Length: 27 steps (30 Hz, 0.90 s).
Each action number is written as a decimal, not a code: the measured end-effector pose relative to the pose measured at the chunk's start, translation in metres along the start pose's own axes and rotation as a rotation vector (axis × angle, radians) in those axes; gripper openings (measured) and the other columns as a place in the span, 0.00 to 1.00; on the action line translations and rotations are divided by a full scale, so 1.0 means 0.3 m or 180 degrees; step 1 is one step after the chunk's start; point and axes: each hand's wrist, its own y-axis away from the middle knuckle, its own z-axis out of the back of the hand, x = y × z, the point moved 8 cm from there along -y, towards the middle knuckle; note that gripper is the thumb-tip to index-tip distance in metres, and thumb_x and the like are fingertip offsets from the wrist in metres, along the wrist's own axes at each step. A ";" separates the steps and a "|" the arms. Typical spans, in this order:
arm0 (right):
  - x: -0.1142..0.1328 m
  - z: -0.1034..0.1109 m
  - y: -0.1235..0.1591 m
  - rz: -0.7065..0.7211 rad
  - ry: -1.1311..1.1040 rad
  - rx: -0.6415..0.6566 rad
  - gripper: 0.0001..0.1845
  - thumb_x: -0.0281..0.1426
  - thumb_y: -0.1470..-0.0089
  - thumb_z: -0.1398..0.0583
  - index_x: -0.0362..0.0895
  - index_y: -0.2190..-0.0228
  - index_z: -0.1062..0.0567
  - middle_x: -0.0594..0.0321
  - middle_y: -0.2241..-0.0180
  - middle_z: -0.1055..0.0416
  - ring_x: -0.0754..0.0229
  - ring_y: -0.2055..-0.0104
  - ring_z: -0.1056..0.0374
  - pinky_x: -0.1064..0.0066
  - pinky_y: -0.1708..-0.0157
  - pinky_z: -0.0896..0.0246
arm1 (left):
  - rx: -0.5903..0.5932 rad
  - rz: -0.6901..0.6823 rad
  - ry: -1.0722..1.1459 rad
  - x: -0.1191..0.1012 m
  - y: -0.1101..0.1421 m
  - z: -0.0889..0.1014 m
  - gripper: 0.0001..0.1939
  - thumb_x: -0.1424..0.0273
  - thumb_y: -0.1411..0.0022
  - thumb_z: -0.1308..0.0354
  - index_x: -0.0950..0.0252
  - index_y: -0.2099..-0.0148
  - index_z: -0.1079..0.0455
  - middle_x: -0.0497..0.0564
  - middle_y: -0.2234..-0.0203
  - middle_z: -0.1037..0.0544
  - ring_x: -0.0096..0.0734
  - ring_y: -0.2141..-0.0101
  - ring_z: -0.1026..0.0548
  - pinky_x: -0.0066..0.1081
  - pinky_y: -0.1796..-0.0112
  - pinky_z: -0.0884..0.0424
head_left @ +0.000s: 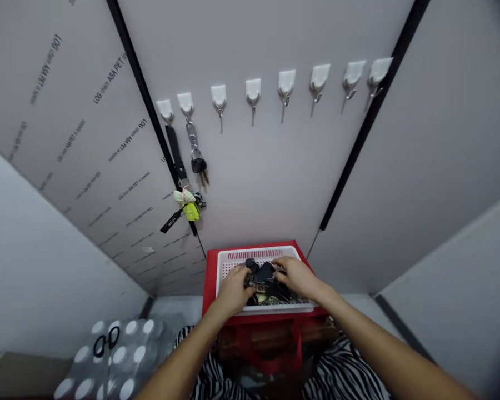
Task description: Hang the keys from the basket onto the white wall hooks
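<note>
As left hand (233,291) and right hand (296,275) touch dark keychains (265,273) in a white basket (275,309), fingers parted, half-curled, firm grip unclear

My left hand (234,289) and right hand (296,275) partly hide the dark pile (265,273); can't tell what I'm gripping. My forearms (370,336) run off the bottom edge. Black tag (171,221): lettering too small.

From here I see a cramped, walled nook, whether home or office I can't tell: printed panel (79,114), hooks (253,90), packed bottles (119,355).
</note>
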 end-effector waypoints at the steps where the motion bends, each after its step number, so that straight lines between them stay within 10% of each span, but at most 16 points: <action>1: -0.001 -0.006 -0.008 -0.0028 0.0111 0.0051 0.17 0.30 0.63 0.47 0.42 0.66 0.32 0.55 0.65 0.34 0.58 0.62 0.41 0.72 0.65 0.50 | 0.0031 0.0043 -0.0025 0.003 0.000 0.000 0.16 0.73 0.57 0.50 0.64 0.62 0.40 0.51 0.64 0.35 0.31 0.62 0.38 0.30 0.61 0.43; 21: 0.047 -0.066 -0.070 -0.0093 0.0125 0.0651 0.16 0.33 0.74 0.41 0.41 0.76 0.34 0.63 0.77 0.36 0.63 0.75 0.43 0.76 0.78 0.54 | 0.0041 0.0277 -0.0161 0.031 -0.005 -0.001 0.15 0.77 0.59 0.51 0.64 0.64 0.39 0.50 0.67 0.35 0.28 0.66 0.37 0.26 0.65 0.41; 27: 0.051 -0.029 -0.064 0.0051 -0.0834 0.0375 0.10 0.28 0.70 0.43 0.41 0.80 0.41 0.70 0.83 0.44 0.70 0.80 0.49 0.79 0.81 0.56 | -0.0042 0.0333 0.0022 0.033 -0.001 0.004 0.17 0.79 0.60 0.52 0.65 0.63 0.39 0.50 0.66 0.35 0.29 0.65 0.37 0.27 0.63 0.42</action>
